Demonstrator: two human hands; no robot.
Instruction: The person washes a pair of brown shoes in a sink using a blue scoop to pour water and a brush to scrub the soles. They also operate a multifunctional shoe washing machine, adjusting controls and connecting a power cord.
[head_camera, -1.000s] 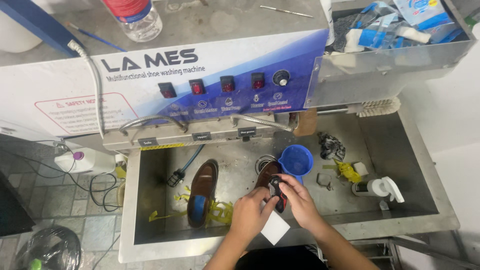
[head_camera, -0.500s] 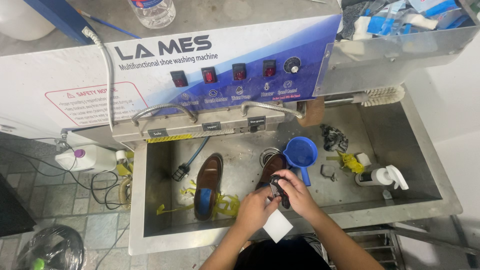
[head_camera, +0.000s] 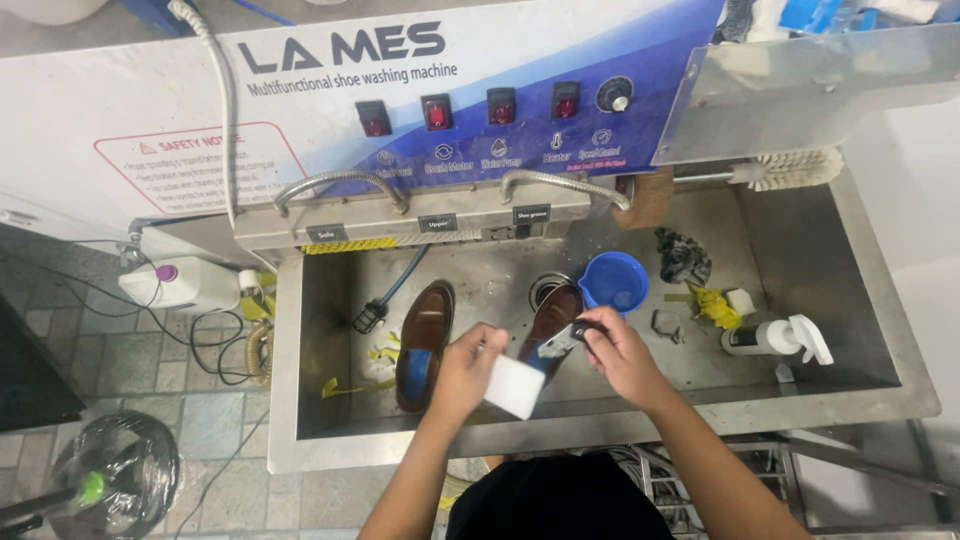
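The big white and blue washing machine (head_camera: 330, 100) stands behind a deep stainless steel sink basin (head_camera: 880, 350). In the basin a brown leather shoe (head_camera: 425, 335) lies alone on the wet floor, with yellow scraps near it. A second brown leather shoe (head_camera: 553, 318) lies beside it, near the drain, partly under the hands. Behind it stands a small blue plastic scoop (head_camera: 613, 282), and to the right lies a white spray bottle (head_camera: 775, 338) on its side.

The left hand (head_camera: 468, 362) has its fingers clamped on a white rectangular sponge block (head_camera: 514, 386), just above the basin's front edge. The right hand (head_camera: 622, 352) has its fingers closed on a small dark and silver object (head_camera: 570, 335), too small to tell what it is. The sponge looks clean and touches no shoe, so I judge that the wiping is not yet done and both shoes are left to do.
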